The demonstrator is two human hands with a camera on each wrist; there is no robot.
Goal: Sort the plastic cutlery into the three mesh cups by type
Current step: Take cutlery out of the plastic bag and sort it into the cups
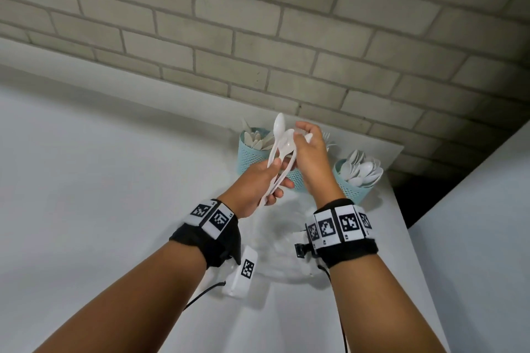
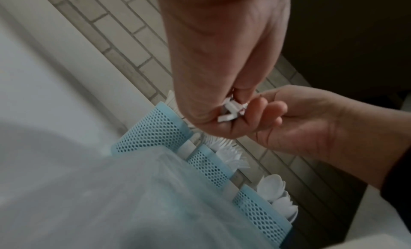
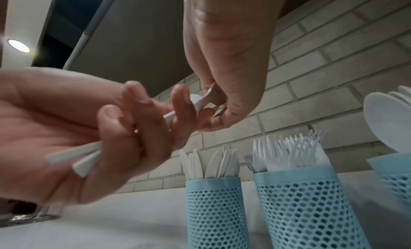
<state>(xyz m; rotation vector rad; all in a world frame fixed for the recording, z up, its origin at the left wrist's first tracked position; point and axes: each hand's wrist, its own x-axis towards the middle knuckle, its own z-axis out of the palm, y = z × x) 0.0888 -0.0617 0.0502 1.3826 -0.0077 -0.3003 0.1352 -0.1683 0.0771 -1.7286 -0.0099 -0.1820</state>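
My left hand [image 1: 274, 178] grips a small bundle of white plastic spoons [image 1: 282, 140] by their handles, bowls pointing up. Their handle ends [image 3: 73, 158] stick out below the curled left fingers [image 3: 133, 129]. My right hand [image 1: 302, 136] pinches the bowl end of one spoon in that bundle. Both hands hover in front of three light-blue mesh cups at the wall. The left cup [image 3: 213, 209] holds knives, the middle cup [image 3: 307, 209] holds forks, and the right cup [image 1: 354, 185] holds spoons. In the head view my hands hide most of the middle cup.
A clear glass bowl [image 1: 282, 241] sits on the white counter [image 1: 100, 180] under my wrists. A brick wall [image 1: 258, 37] stands right behind the cups. The counter's right edge [image 1: 401, 209] runs close beside the spoon cup.
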